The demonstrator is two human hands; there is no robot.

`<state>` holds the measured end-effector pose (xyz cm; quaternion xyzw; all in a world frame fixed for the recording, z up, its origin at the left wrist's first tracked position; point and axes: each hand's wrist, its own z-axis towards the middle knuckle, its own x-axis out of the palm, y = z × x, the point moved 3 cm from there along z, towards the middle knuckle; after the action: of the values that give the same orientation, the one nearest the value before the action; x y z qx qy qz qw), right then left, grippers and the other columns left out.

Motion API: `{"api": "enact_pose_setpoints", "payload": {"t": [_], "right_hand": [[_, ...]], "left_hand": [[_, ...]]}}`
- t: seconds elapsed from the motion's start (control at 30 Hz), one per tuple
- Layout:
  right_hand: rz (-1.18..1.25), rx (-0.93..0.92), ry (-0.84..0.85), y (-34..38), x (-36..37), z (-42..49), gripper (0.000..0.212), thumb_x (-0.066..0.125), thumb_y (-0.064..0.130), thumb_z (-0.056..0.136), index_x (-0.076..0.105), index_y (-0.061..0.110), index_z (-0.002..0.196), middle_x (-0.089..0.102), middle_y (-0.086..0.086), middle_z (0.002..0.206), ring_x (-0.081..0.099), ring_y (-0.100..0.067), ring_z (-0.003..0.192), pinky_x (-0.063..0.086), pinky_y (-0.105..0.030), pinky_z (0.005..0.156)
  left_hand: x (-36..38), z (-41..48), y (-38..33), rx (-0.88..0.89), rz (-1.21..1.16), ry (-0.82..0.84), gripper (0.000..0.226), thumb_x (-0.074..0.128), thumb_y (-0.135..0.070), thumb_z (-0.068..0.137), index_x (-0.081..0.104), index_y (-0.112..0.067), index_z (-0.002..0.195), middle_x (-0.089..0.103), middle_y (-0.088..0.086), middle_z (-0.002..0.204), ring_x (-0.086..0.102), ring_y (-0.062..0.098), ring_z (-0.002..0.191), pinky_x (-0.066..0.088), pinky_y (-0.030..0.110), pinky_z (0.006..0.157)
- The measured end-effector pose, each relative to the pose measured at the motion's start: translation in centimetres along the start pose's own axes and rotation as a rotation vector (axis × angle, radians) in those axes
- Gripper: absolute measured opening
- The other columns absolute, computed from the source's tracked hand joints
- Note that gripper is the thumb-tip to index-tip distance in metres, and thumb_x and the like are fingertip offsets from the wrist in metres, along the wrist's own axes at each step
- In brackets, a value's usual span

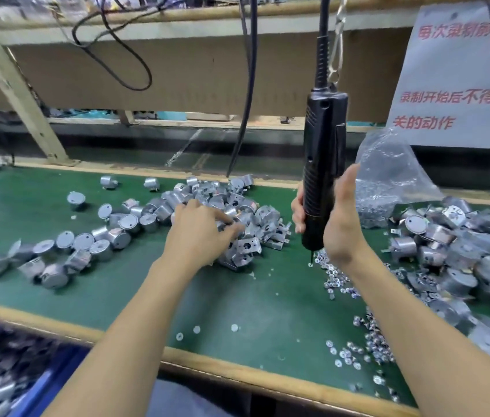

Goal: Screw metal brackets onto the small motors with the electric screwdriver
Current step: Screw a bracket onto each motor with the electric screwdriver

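A black electric screwdriver hangs upright from a cable and chain. My right hand grips its lower body, and the bit tip points down at loose screws on the green mat. My left hand reaches into a heap of small silver motors and metal brackets at the middle of the table; its fingers are on a motor at the pile's left side, and whether they hold it is unclear. A bracket with a round hole lies at the heap's front.
More round motors are scattered to the left. A pile of motors with brackets lies at the right, behind it a clear plastic bag. Screws and washers litter the front right. A blue bin sits at the lower left.
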<state>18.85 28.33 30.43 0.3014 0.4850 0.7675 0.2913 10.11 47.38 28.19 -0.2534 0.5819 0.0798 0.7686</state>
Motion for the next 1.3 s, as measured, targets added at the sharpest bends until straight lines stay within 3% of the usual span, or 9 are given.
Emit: {"api": "enact_pose_setpoints", "payload": {"t": [0.33, 0.53, 0.73, 0.8, 0.87, 0.93, 1.03, 1.23, 1.3], "right_hand": [[-0.089, 0.03, -0.021, -0.1, -1.9, 1.0, 0.086, 0.037, 0.1, 0.067, 0.055, 0.016, 0.078, 0.052, -0.009, 0.066, 0.047, -0.024, 0.06, 0.045, -0.042, 0.069], [-0.043, 0.006, -0.03, -0.8, -1.6, 0.8, 0.088, 0.038, 0.098, 0.068, 0.052, 0.013, 0.08, 0.05, -0.007, 0.064, 0.045, -0.023, 0.055, 0.044, -0.035, 0.06], [-0.004, 0.002, -0.024, -1.4, -1.3, 0.7, 0.089, 0.037, 0.098, 0.067, 0.051, 0.011, 0.079, 0.048, -0.006, 0.063, 0.043, -0.022, 0.054, 0.041, -0.034, 0.058], [-0.01, 0.005, -0.011, -1.6, -1.1, 0.6, 0.088, 0.035, 0.098, 0.067, 0.052, 0.012, 0.079, 0.048, -0.005, 0.063, 0.043, -0.022, 0.054, 0.041, -0.033, 0.059], [-0.023, 0.008, -0.008, -1.7, -0.9, 0.5, 0.088, 0.034, 0.098, 0.068, 0.052, 0.013, 0.078, 0.049, -0.005, 0.062, 0.044, -0.022, 0.054, 0.041, -0.033, 0.058], [-0.027, 0.011, -0.009, -1.9, -0.8, 0.5, 0.088, 0.034, 0.099, 0.067, 0.052, 0.013, 0.078, 0.049, -0.005, 0.062, 0.044, -0.022, 0.054, 0.042, -0.033, 0.058], [-0.013, 0.02, -0.008, -2.0, -0.7, 0.5, 0.088, 0.036, 0.099, 0.066, 0.051, 0.013, 0.078, 0.048, -0.005, 0.062, 0.043, -0.022, 0.053, 0.041, -0.032, 0.057], [0.002, 0.045, -0.01, -2.3, -0.7, 0.5, 0.088, 0.038, 0.099, 0.064, 0.049, 0.012, 0.077, 0.046, -0.004, 0.06, 0.041, -0.02, 0.052, 0.04, -0.029, 0.054], [0.007, 0.045, -0.006, -2.3, -0.7, 0.5, 0.087, 0.038, 0.098, 0.064, 0.05, 0.013, 0.077, 0.046, -0.003, 0.06, 0.041, -0.019, 0.052, 0.04, -0.029, 0.054]], "left_hand": [[-1.5, 2.6, -1.9, -0.076, 0.039, 0.361, 0.028, 0.075, -0.04, 0.085, 0.074, -0.026, 0.109, 0.071, 0.0, 0.107, 0.063, 0.021, 0.1, 0.052, 0.033, 0.089], [-1.7, 3.1, -2.3, -0.069, 0.008, 0.417, 0.027, 0.076, -0.039, 0.084, 0.075, -0.023, 0.105, 0.072, -0.003, 0.099, 0.06, 0.015, 0.09, 0.046, 0.03, 0.085], [-0.9, 2.4, -2.0, -0.097, -0.051, 0.367, 0.02, 0.063, -0.023, 0.097, 0.073, -0.006, 0.094, 0.074, 0.008, 0.093, 0.069, 0.022, 0.086, 0.057, 0.038, 0.077], [-1.0, 2.0, -1.4, -0.137, -0.136, 0.271, 0.016, 0.061, -0.02, 0.098, 0.07, -0.01, 0.089, 0.073, 0.007, 0.097, 0.066, 0.018, 0.078, 0.056, 0.035, 0.07], [-1.5, 1.5, -1.0, -0.177, -0.223, 0.124, 0.013, 0.061, -0.026, 0.097, 0.065, -0.017, 0.089, 0.067, 0.009, 0.108, 0.063, 0.025, 0.086, 0.052, 0.035, 0.076], [-2.2, 0.5, -0.8, -0.184, -0.309, -0.02, 0.016, 0.06, -0.033, 0.097, 0.06, -0.018, 0.103, 0.062, 0.003, 0.114, 0.058, 0.025, 0.097, 0.044, 0.034, 0.08], [-2.4, -2.4, -1.8, -0.103, -0.473, -0.14, 0.024, 0.057, -0.036, 0.098, 0.057, -0.021, 0.117, 0.062, -0.01, 0.107, 0.057, 0.009, 0.084, 0.037, 0.028, 0.076], [0.4, -8.5, -5.1, 0.103, -0.658, -0.115, 0.013, 0.059, -0.027, 0.096, 0.06, -0.03, 0.109, 0.057, -0.038, 0.079, 0.054, -0.001, 0.068, 0.036, 0.007, 0.063], [2.0, -9.6, -5.4, 0.127, -0.635, -0.083, 0.016, 0.058, -0.027, 0.097, 0.06, -0.03, 0.112, 0.054, -0.034, 0.076, 0.05, -0.001, 0.07, 0.034, 0.007, 0.068]]}}
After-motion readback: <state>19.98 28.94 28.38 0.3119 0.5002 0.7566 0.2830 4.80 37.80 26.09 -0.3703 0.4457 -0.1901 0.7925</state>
